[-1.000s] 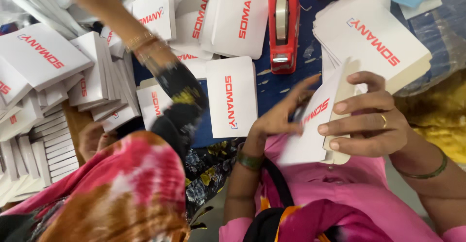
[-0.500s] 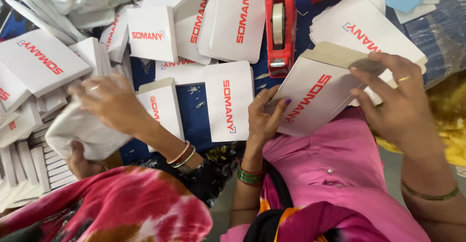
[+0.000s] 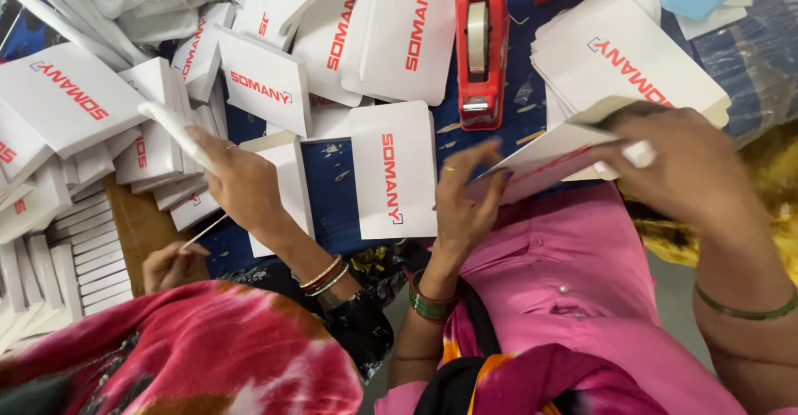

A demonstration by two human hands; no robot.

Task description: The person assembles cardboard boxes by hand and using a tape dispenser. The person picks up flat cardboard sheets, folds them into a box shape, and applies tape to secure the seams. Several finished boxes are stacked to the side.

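Note:
My left hand and my right hand both grip one white folded carton with red lettering, held almost edge-on above my pink lap. The left fingers pinch its near end. The right hand covers its far end and presses a flap. Just left of my left hand, a flat white carton lies on the blue cloth. A stack of the same cartons sits behind my right hand.
A co-worker in a red patterned garment sits at my left. One of their hands holds a white carton, the other rests low. A red tape dispenser stands at the back. Several white cartons are heaped at left.
I have turned the carton from face-up to nearly edge-on and lowered it, with my right hand sliding over its end. The co-worker's hand came down and right, carrying a white carton.

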